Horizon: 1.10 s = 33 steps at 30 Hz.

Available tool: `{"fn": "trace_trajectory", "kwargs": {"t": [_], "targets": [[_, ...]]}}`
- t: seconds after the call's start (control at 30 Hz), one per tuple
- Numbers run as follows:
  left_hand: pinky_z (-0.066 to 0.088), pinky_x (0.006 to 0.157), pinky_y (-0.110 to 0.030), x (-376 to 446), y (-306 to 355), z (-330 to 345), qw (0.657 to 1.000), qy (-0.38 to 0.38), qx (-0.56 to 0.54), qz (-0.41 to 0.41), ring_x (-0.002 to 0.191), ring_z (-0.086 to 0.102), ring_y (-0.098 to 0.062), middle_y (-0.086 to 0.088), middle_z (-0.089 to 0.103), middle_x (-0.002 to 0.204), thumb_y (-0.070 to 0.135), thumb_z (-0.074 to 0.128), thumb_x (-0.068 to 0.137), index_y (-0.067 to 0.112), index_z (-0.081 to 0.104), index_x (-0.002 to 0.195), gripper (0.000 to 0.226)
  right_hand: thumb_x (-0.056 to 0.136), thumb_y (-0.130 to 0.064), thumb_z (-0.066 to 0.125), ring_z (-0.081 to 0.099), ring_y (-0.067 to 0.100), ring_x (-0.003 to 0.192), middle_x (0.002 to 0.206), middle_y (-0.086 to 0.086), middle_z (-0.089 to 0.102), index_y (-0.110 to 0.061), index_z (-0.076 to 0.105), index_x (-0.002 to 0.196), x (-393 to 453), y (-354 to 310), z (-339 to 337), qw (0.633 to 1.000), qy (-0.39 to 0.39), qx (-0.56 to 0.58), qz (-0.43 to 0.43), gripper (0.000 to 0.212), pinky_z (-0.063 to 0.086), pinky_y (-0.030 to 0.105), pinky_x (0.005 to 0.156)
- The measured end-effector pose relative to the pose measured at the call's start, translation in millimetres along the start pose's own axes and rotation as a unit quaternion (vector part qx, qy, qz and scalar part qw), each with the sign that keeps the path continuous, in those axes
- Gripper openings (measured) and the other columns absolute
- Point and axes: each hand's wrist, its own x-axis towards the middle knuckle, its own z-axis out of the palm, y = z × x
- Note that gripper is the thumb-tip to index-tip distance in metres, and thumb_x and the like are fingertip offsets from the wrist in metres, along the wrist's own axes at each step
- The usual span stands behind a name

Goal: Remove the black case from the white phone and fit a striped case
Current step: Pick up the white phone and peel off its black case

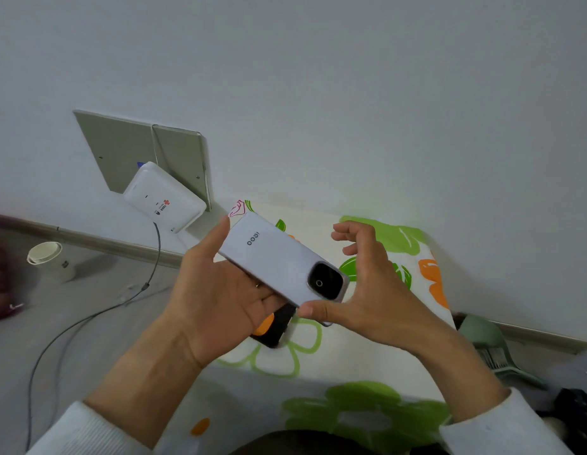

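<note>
The white phone [279, 261] is bare, its back with the dark camera bump turned up at me, held slanted above a flowered cloth [361, 362]. My left hand [220, 297] grips its logo end, thumb on the far short edge and fingers underneath. My right hand [367, 290] is at the camera end, with the thumb pressed on the near corner and the fingers curled loosely over the far side. A black case [276, 328] lies on the cloth just below my left hand, partly hidden by it. A pink-and-white patterned thing [237, 207] peeks out behind the phone; I cannot tell what it is.
A white router box [164, 200] leans against a wall panel [134, 152], and its grey cable [88, 320] trails over the floor. Stacked paper cups [49, 261] stand at the left. A green dustpan [492, 346] lies at the right edge of the cloth.
</note>
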Motion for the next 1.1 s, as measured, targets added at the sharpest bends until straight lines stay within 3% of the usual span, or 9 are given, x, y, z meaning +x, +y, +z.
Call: {"fn": "trace_trajectory", "kwargs": {"t": [0.23, 0.37, 0.5, 0.73, 1.1], "targets": [[0.047, 0.103, -0.050, -4, 13, -10, 0.996, 0.054, -0.024, 0.070, 0.116, 0.068, -0.040, -0.021, 0.070, 0.128, 0.059, 0.052, 0.091, 0.010, 0.061, 0.134, 0.066, 0.042, -0.081, 0.074, 0.033, 0.012, 0.124, 0.134, -0.020, 0.028, -0.045, 0.014, 0.131, 3, 16, 19, 0.995, -0.050, -0.089, 0.005, 0.113, 0.035, 0.041, 0.104], [0.044, 0.108, -0.051, -7, 20, -15, 0.993, 0.064, -0.054, 0.085, 0.117, 0.068, -0.041, -0.021, 0.070, 0.128, 0.058, 0.055, 0.090, 0.010, 0.061, 0.133, 0.065, 0.047, -0.077, 0.073, 0.030, 0.008, 0.112, 0.123, -0.021, 0.028, -0.043, 0.017, 0.126, 6, 19, 33, 0.990, -0.065, -0.124, 0.000, 0.102, 0.034, 0.033, 0.095], [0.042, 0.110, -0.052, -10, 24, -20, 0.990, 0.064, -0.081, 0.092, 0.119, 0.066, -0.042, -0.020, 0.070, 0.130, 0.058, 0.057, 0.089, 0.012, 0.062, 0.133, 0.064, 0.059, -0.076, 0.067, 0.036, 0.013, 0.108, 0.116, -0.016, 0.035, -0.035, 0.030, 0.122, 9, 18, 48, 0.979, -0.075, -0.188, -0.025, 0.084, 0.037, 0.035, 0.090], [0.044, 0.109, -0.054, -14, 30, -25, 0.987, 0.067, -0.103, 0.104, 0.117, 0.067, -0.042, -0.019, 0.071, 0.128, 0.056, 0.058, 0.089, 0.014, 0.062, 0.132, 0.061, 0.071, -0.066, 0.066, 0.036, 0.017, 0.109, 0.121, -0.006, 0.045, -0.031, 0.049, 0.117, 11, 11, 75, 0.967, -0.114, -0.229, -0.022, 0.060, 0.039, 0.035, 0.087], [0.043, 0.110, -0.054, -20, 37, -35, 0.985, 0.067, -0.119, 0.104, 0.118, 0.066, -0.043, -0.020, 0.070, 0.129, 0.058, 0.056, 0.089, 0.013, 0.060, 0.135, 0.064, 0.080, -0.059, 0.063, 0.042, 0.016, 0.098, 0.106, -0.006, 0.049, -0.031, 0.053, 0.105, 10, 11, 111, 0.963, -0.128, -0.235, -0.043, 0.039, 0.042, 0.032, 0.082]]}}
